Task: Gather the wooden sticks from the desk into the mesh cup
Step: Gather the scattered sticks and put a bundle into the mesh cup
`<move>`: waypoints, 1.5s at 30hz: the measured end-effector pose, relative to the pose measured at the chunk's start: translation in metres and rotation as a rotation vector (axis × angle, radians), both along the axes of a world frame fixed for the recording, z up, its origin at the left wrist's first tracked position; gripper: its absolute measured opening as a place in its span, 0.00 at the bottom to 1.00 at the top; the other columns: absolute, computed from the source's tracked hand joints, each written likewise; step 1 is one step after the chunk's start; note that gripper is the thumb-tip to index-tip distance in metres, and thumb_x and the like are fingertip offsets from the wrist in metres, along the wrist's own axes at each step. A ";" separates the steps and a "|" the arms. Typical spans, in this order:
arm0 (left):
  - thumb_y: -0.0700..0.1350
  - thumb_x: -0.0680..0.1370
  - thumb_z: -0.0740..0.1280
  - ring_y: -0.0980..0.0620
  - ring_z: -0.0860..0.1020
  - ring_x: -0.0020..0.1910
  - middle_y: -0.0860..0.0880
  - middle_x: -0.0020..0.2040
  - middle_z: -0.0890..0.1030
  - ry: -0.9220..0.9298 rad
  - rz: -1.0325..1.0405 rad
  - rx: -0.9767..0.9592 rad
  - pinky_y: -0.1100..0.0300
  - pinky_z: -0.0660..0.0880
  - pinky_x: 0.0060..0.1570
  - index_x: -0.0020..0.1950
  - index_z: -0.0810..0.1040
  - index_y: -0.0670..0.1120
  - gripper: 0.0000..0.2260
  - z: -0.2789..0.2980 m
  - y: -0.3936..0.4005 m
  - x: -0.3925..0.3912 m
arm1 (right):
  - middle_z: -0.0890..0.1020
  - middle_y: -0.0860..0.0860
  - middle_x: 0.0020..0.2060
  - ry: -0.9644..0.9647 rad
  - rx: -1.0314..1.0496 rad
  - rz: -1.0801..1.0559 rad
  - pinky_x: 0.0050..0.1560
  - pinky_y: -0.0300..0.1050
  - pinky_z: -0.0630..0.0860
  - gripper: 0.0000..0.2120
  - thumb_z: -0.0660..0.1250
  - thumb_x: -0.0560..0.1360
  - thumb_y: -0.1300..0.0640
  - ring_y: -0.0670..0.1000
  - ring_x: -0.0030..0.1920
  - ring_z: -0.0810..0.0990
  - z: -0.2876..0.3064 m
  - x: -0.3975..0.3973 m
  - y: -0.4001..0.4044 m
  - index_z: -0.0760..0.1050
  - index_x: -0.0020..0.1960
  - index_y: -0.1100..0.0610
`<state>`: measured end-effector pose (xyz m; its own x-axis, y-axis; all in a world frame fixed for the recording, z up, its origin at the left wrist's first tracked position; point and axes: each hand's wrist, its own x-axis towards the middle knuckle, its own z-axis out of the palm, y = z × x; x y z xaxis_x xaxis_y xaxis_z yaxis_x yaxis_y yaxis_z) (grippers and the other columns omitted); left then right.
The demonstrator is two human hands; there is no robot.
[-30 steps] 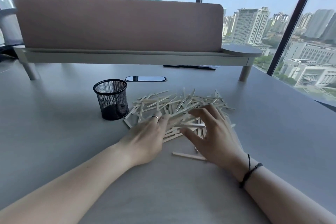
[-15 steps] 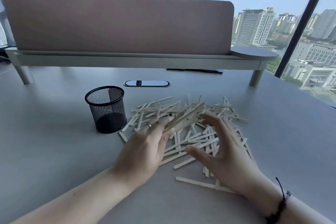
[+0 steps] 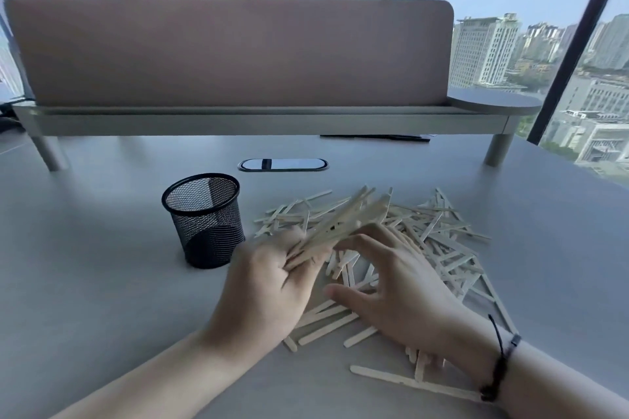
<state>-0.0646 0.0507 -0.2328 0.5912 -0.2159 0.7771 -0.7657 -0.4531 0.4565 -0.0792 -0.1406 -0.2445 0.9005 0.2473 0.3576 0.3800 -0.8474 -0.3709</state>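
A pile of pale wooden sticks (image 3: 439, 241) lies spread on the grey desk (image 3: 102, 282), right of a black mesh cup (image 3: 204, 219) that stands upright and looks empty. My left hand (image 3: 269, 286) grips a bundle of sticks (image 3: 340, 221) that slants up and to the right above the pile. My right hand (image 3: 394, 292) hovers over the pile with fingers spread and bent, its fingertips touching the bundle's lower side. One loose stick (image 3: 408, 381) lies near my right wrist.
A raised shelf (image 3: 272, 116) with a brown padded screen (image 3: 231, 51) spans the back of the desk. An oval cable port (image 3: 282, 164) sits behind the cup. A dark flat item (image 3: 374, 137) lies under the shelf. Windows stand behind and to the right.
My left hand has lifted a bundle of sticks off the pile and tilted it upward. My right hand has come in close to the bundle. The view has moved closer to the desk.
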 end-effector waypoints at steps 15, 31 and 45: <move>0.61 0.77 0.59 0.48 0.66 0.25 0.49 0.23 0.62 0.601 -0.320 -0.626 0.59 0.68 0.30 0.25 0.61 0.49 0.25 0.013 0.010 0.031 | 0.79 0.35 0.54 0.055 0.065 0.150 0.57 0.39 0.75 0.25 0.63 0.69 0.25 0.37 0.57 0.78 0.005 -0.011 -0.043 0.79 0.55 0.41; 0.52 0.79 0.66 0.50 0.60 0.21 0.45 0.24 0.61 0.596 -0.389 -0.515 0.63 0.62 0.22 0.30 0.63 0.40 0.24 0.011 0.005 0.025 | 0.78 0.37 0.56 0.093 -0.032 0.231 0.57 0.47 0.76 0.31 0.66 0.67 0.24 0.41 0.58 0.77 0.000 -0.015 -0.028 0.77 0.62 0.43; 0.55 0.79 0.68 0.47 0.63 0.19 0.46 0.21 0.63 0.460 -0.236 -0.317 0.60 0.61 0.24 0.29 0.61 0.40 0.28 -0.018 -0.001 0.021 | 0.76 0.41 0.39 -0.104 -0.200 0.126 0.50 0.43 0.70 0.23 0.57 0.75 0.27 0.46 0.43 0.75 -0.005 -0.008 -0.007 0.72 0.44 0.47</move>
<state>-0.0437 0.0496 -0.2513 0.8463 -0.1814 0.5009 -0.5207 -0.0829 0.8497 -0.0870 -0.1478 -0.2499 0.8192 0.4303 0.3791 0.5145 -0.8435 -0.1545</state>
